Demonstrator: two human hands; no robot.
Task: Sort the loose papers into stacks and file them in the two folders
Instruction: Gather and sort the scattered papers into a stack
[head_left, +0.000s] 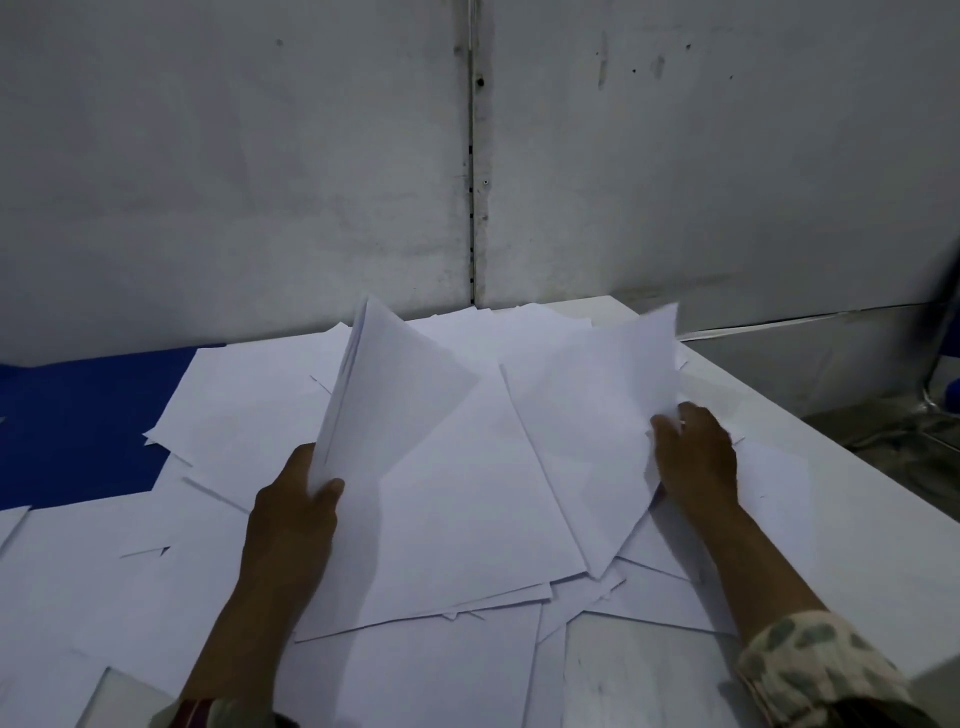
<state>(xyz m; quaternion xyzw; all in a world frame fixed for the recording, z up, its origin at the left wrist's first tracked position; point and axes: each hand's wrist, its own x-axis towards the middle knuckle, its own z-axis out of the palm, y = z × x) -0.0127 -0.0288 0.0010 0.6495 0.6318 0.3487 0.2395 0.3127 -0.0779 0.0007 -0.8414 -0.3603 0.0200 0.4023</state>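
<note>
Many loose white sheets (467, 509) lie spread and overlapping across a white table (857, 561). My left hand (293, 512) grips a small bunch of sheets (395, 395) by its lower corner, tilted up off the pile. My right hand (693, 452) pinches the right edge of another sheet (597, 415), which is lifted and curled. A blue folder (78, 421) lies flat at the left, partly covered by papers. I see only one folder.
A grey panelled wall (467, 156) stands right behind the table. The table's right edge (831, 441) drops to the floor, where a metal chair base (930, 415) shows. Patterned sleeves cover both my forearms.
</note>
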